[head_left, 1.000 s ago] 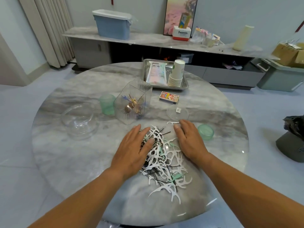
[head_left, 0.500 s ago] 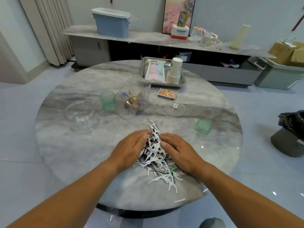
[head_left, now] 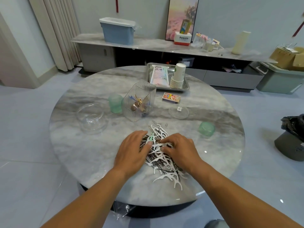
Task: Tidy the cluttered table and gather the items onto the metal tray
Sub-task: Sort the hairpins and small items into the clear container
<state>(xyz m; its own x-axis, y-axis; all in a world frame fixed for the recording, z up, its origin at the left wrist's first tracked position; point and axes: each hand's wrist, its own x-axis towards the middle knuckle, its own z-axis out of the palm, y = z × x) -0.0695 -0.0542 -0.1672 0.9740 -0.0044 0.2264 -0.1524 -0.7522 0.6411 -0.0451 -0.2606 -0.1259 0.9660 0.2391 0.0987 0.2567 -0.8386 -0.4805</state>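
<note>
Head cam: both hands have closed in since a second ago, left hand [head_left: 134, 149] and right hand [head_left: 179, 149] now cupped over the floss pick pile [head_left: 162, 159], fingers curled into it, bunching it tighter. Looks ready to scoop; metal tray [head_left: 186, 85] sits well apart across the table.
</note>
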